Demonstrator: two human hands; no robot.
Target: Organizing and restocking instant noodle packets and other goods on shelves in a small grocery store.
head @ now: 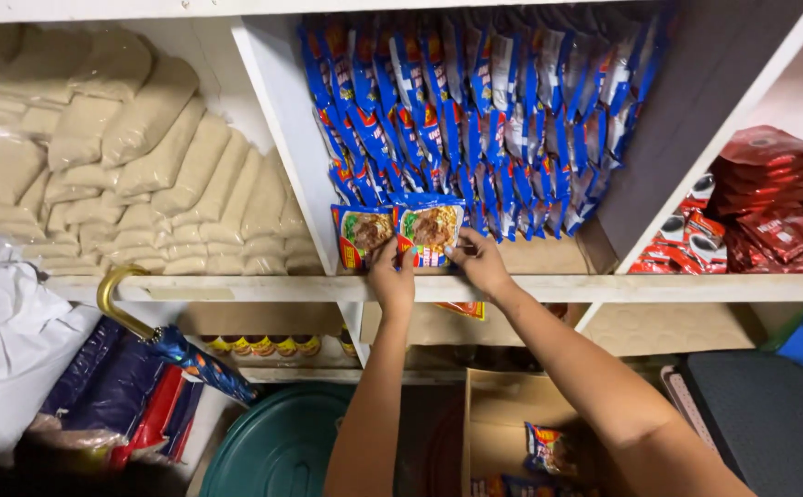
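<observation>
Together, both hands [438, 267] pinch noodle packets [399, 235] at shelf edge [236, 289].

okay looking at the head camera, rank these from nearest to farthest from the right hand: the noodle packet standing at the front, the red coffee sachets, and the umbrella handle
From the right hand:
1. Front noodle packet, touching the fingers, just to its left on the middle shelf.
2. Red coffee sachets, well off to the right in the next compartment.
3. Umbrella handle, far left, hooked just below the shelf edge.
</observation>
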